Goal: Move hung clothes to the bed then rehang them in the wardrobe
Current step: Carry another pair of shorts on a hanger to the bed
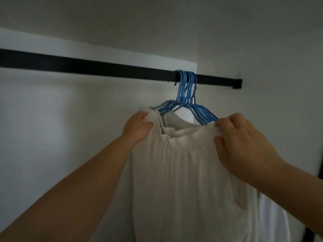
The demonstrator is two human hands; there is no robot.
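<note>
A white pleated garment [188, 180] hangs below a bunch of several blue hangers [187, 95], one of them purple, all hooked close together on a black wardrobe rail [87, 66] near its right end. My left hand [138, 125] grips the garment's left shoulder. My right hand [244, 142] pinches the right shoulder where the hanger arms come down. More white cloth shows inside the neckline, behind the front garment.
The rail ends at a black bracket [236, 85] on the white side wall at the right. The white back wall [52, 119] lies behind the rail. Another pale cloth [272, 215] hangs at the lower right, beside a dark edge.
</note>
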